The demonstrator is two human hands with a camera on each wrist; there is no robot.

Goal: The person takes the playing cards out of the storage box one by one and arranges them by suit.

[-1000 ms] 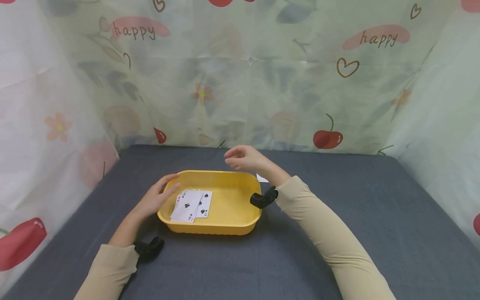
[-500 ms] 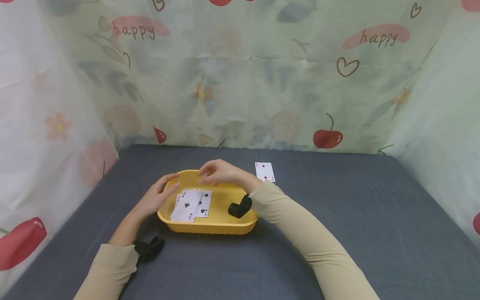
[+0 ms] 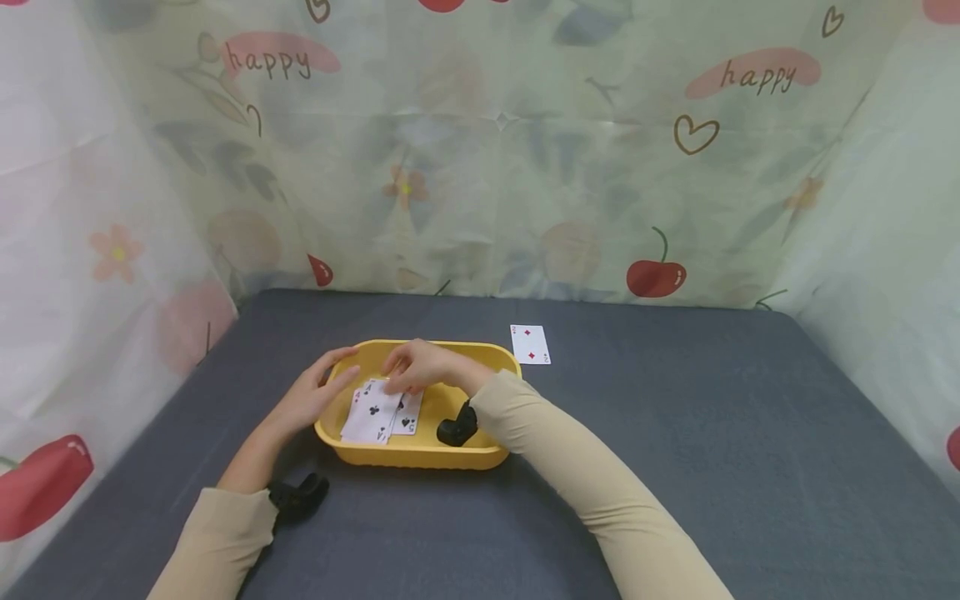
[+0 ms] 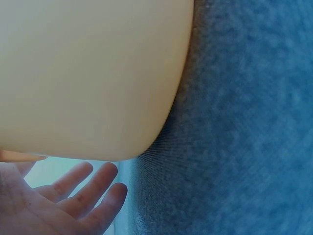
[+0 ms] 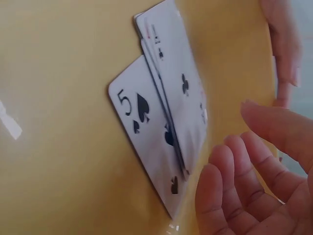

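Observation:
Inside the yellow basin, near its left side, lies a small overlapping pile of playing cards. A card with club marks is on top, and a five of spades sticks out from under it. My right hand hovers at the far edge of the pile with fingers and thumb bent, holding nothing in the right wrist view. My left hand rests at the basin's left rim, thumb toward the inside; its fingers look straight and loose in the left wrist view.
A two of diamonds card lies face up on the dark tablecloth, just beyond the basin's right far corner. A printed curtain stands behind the table and at both sides.
My right hand has moved left and down from beyond the basin's far rim to the cards, uncovering the two of diamonds. The left hand and the pile have stayed in place.

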